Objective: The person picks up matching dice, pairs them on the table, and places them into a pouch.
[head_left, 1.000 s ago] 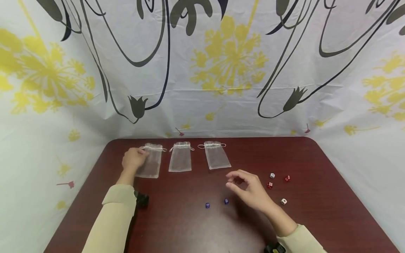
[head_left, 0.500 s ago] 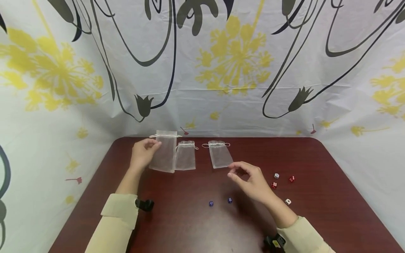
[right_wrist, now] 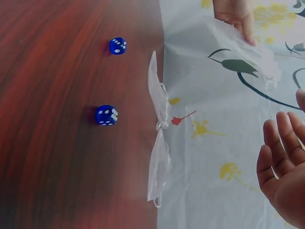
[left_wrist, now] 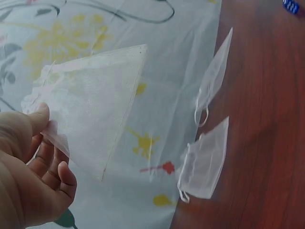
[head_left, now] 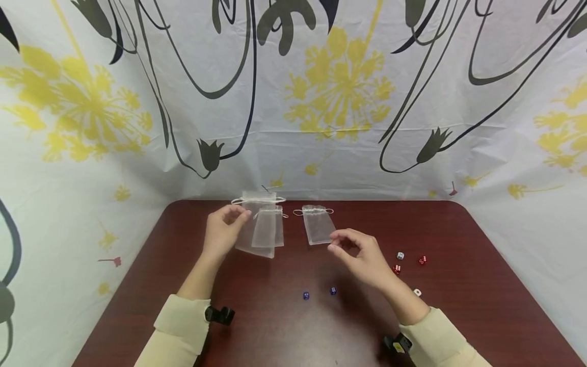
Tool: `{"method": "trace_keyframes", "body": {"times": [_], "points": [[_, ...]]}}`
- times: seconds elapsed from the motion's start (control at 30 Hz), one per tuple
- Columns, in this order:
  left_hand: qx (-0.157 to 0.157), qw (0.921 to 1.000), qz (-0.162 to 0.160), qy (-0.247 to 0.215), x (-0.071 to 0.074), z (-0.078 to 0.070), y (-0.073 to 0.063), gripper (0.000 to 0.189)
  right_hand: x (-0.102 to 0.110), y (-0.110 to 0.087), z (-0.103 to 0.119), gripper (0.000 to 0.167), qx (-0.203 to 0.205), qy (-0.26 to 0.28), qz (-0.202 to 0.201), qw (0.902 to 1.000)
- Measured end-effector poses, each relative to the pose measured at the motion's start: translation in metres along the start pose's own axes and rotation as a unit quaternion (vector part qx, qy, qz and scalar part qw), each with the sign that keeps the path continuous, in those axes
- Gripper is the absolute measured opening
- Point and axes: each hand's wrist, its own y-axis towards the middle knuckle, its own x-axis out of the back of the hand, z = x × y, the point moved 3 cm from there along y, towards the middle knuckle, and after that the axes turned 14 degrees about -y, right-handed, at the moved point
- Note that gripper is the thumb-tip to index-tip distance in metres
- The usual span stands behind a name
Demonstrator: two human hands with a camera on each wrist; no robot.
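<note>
Pinched between the thumb and fingers of my left hand (head_left: 222, 232) is a sheer white drawstring pouch (left_wrist: 95, 100), raised off the table. In the head view it overlaps a second pouch (head_left: 268, 229) that lies flat behind it. A third pouch (head_left: 317, 225) lies to the right, its lower corner near my right fingertips. My right hand (head_left: 362, 257) hovers over the table with relaxed, bent fingers and nothing between them. Below and left of it sit two blue dice (right_wrist: 106, 115), their white pips showing in the right wrist view.
Right of my right hand lie two red dice (head_left: 422, 260) and two white dice (head_left: 401, 255); my wrist partly covers one white die. The dark red table (head_left: 275, 326) ends at the back against a patterned white cloth (head_left: 257, 153).
My left hand has lifted the leftmost pouch off the table and carried it right, in front of the middle one. My right hand has risen slightly.
</note>
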Motion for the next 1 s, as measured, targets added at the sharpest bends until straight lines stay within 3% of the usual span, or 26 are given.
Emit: {"method": "trace_keyframes", "body": {"times": [0.17,0.37,0.67,0.83,1.0], "points": [[-0.017,0.9989,0.025,-0.037,-0.015,-0.010,-0.014,0.012,0.001,0.008,0.010,0.020,-0.004,-0.005,0.003,1.0000],[-0.013,0.9971,0.041,-0.062,-0.032,-0.019,-0.027,0.009,-0.001,0.019,0.014,0.021,-0.006,0.008,0.009,0.9999],[-0.026,0.9931,0.079,-0.083,-0.051,-0.020,-0.046,0.009,-0.006,0.029,0.019,0.020,0.002,0.032,0.019,0.9993],[-0.054,0.9899,0.098,-0.087,-0.056,-0.022,-0.054,0.011,-0.008,0.031,0.023,0.015,-0.006,0.035,0.021,0.9991],[-0.075,0.9885,0.118,-0.058,-0.060,-0.021,-0.058,0.012,-0.009,0.033,0.028,0.006,-0.004,0.022,0.001,0.9997]]}}
